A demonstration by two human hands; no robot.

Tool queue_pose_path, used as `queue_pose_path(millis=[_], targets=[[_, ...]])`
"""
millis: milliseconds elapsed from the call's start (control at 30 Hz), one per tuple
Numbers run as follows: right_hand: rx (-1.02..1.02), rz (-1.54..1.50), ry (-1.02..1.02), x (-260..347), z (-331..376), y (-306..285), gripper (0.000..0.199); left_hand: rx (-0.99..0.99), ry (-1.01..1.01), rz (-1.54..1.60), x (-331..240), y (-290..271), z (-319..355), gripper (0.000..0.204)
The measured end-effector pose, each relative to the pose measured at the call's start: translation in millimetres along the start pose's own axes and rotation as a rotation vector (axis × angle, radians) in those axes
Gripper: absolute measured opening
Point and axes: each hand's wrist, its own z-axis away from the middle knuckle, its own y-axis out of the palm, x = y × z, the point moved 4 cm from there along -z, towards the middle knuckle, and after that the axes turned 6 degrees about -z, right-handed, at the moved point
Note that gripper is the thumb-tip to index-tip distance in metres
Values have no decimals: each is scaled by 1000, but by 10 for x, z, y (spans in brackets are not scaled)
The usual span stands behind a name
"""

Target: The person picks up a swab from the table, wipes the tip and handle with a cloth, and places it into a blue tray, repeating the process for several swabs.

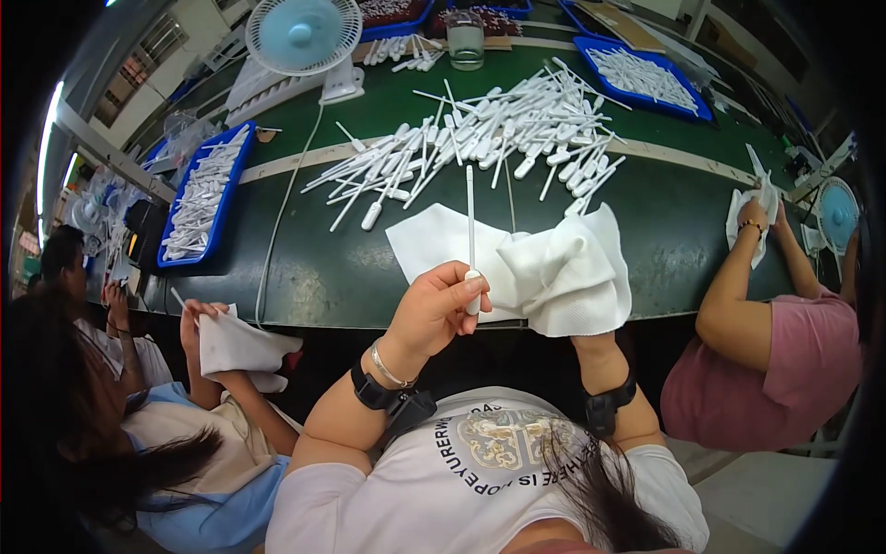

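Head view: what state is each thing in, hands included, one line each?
left hand: closed on the white stick, held upright.
white stick: upright, bulb end pinched in the fingers.
right hand: hidden inside the white cloth.
white cloth: bunched over the hand, partly spread on the table.
pile of sticks: loose, scattered on the green table.
desk fan: upright; cannot tell whether it runs.

Left hand (434, 309): raised at the worktop's near edge, fingers pinched on the lower end of a thin white plastic stick (471, 231), held upright.
Right hand (577, 277): wrapped inside a white cloth (554, 268) that lies at the near edge.
Worktop (664, 222): green; a loose pile of white sticks (498, 129) lies at its middle.
Far edge: small fan (303, 35), blue trays (201, 198).
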Motion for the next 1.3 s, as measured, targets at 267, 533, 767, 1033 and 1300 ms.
queue_pose_path(millis=[267, 533, 767, 1033, 1300], targets=[[-20, -251, 124, 73, 118, 74, 42, -12, 92, -371, 108, 257, -165, 9], [7, 282, -151, -5, 216, 153, 44, -135, 596, -1238, 236, 507, -149, 15], [-174, 194, -240, 45, 39, -71, 43, -121, 502, -1145, 186, 390, -75, 16], [-83, -264, 77, -148, 88, 50, 44, 31, -16, -447, 314, 293, -114, 17], [4, -299, 30, 32, 87, 116, 46, 313, -175, -74, 391, 322, -99, 28]])
